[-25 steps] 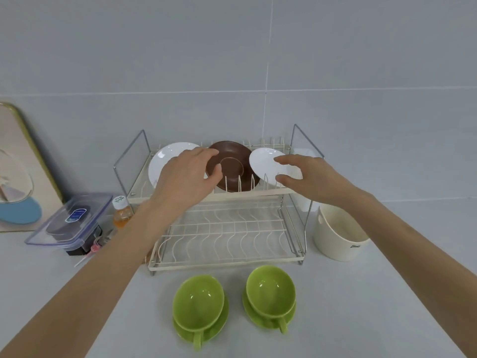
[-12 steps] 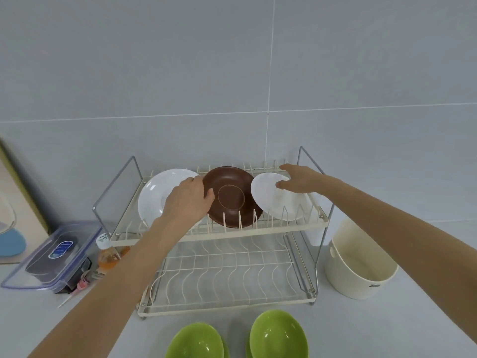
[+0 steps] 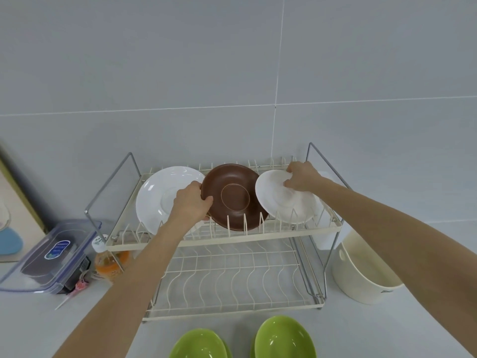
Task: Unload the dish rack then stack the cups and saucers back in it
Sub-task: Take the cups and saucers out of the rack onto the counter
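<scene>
A two-tier cream wire dish rack [image 3: 222, 240] stands against the tiled wall. On its top tier three saucers stand on edge: a large white saucer [image 3: 160, 195] at left, a brown saucer [image 3: 236, 197] in the middle, a smaller white saucer [image 3: 289, 205] at right. My left hand [image 3: 192, 202] grips the brown saucer's left rim. My right hand [image 3: 300, 177] holds the small white saucer's upper right edge. The lower tier [image 3: 232, 277] holds nothing. Two green cups [image 3: 198, 344] [image 3: 284, 338] sit on green saucers in front of the rack.
A cream tub [image 3: 361, 275] stands right of the rack. At left are a clear lidded plastic box [image 3: 54, 254], an orange bottle [image 3: 109, 262] and a small pink-tipped stick [image 3: 74, 290]. A framed board [image 3: 15, 215] leans on the wall at far left.
Both hands have closed on their saucers: the left on the brown saucer's rim, the right on the small white saucer's top edge. The view has shifted closer and upward.
</scene>
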`<action>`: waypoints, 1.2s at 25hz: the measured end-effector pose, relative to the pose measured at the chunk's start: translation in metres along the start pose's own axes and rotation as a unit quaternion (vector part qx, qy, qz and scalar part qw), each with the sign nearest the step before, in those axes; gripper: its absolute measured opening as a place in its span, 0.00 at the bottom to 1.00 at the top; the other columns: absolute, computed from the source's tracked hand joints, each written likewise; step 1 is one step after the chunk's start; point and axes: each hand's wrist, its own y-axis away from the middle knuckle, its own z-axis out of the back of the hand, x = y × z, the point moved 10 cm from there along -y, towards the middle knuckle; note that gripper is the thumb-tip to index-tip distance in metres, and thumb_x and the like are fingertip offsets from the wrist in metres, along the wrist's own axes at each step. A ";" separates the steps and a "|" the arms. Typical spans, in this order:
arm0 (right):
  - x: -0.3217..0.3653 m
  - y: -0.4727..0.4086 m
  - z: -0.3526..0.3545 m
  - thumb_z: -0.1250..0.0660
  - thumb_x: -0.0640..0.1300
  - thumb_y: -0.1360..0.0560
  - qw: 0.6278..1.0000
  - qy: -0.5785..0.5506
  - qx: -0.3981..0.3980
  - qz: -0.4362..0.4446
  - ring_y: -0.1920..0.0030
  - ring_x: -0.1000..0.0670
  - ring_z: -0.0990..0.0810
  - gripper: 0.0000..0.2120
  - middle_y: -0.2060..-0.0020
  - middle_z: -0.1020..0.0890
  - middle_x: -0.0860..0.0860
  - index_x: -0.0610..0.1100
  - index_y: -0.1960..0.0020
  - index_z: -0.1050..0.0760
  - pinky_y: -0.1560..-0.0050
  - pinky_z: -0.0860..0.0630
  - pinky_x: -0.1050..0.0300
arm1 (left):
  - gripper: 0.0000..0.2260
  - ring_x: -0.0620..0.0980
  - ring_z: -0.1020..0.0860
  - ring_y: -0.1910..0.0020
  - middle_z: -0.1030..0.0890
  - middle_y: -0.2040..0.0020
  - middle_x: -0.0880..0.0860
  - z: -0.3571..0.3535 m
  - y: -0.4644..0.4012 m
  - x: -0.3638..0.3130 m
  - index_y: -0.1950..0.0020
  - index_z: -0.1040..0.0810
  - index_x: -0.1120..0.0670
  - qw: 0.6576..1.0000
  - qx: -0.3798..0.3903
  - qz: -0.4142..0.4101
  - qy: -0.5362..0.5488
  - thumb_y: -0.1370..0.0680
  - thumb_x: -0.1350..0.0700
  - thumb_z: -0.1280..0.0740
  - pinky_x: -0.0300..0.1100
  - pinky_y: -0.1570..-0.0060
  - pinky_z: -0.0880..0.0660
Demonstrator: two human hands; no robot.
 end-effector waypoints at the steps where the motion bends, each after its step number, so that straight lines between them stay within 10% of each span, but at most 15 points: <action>1: -0.001 0.000 0.006 0.37 0.42 0.26 1.000 -0.018 -0.021 -0.012 0.35 0.41 0.30 0.20 0.37 0.27 0.40 0.41 0.35 0.31 0.39 0.32 0.50 | 0.14 0.63 0.18 0.54 0.18 0.47 0.63 0.000 0.001 0.000 0.40 0.29 0.62 1.000 0.004 0.004 0.013 0.24 0.60 0.39 0.51 0.51 0.21; 6: 0.008 0.006 0.025 0.38 0.42 0.24 0.992 -0.112 -0.049 0.017 0.53 0.46 0.27 0.14 0.48 0.19 0.41 0.38 0.42 0.23 0.52 0.30 0.56 | 0.13 0.63 0.18 0.54 0.20 0.45 0.63 -0.001 0.003 0.000 0.38 0.32 0.61 0.999 0.015 0.009 0.032 0.22 0.62 0.44 0.47 0.49 0.23; 12: 0.012 0.032 0.053 0.38 0.44 0.23 0.973 -0.208 -0.084 0.048 0.48 0.46 0.27 0.15 0.59 0.24 0.49 0.39 0.41 0.22 0.46 0.27 0.56 | 0.13 0.64 0.20 0.49 0.21 0.44 0.63 0.024 0.009 0.011 0.38 0.31 0.59 0.988 -0.060 0.043 0.132 0.22 0.61 0.45 0.57 0.44 0.24; 22: -0.005 0.110 0.067 0.38 0.40 0.24 0.808 -0.588 -0.021 0.016 0.59 0.51 0.21 0.08 0.57 0.22 0.49 0.38 0.46 0.26 0.60 0.21 0.61 | 0.14 0.52 0.22 0.59 0.24 0.49 0.57 0.079 0.068 0.000 0.36 0.32 0.60 0.936 -0.145 0.013 0.321 0.21 0.62 0.45 0.44 0.61 0.21; 30: -0.067 0.195 0.012 0.37 0.42 0.24 0.762 -0.646 -0.028 -0.036 0.59 0.52 0.21 0.05 0.58 0.21 0.51 0.44 0.57 0.23 0.65 0.19 0.66 | 0.13 0.48 0.21 0.61 0.21 0.52 0.55 0.037 0.149 0.042 0.36 0.31 0.59 0.912 -0.101 0.065 0.392 0.21 0.61 0.44 0.34 0.70 0.21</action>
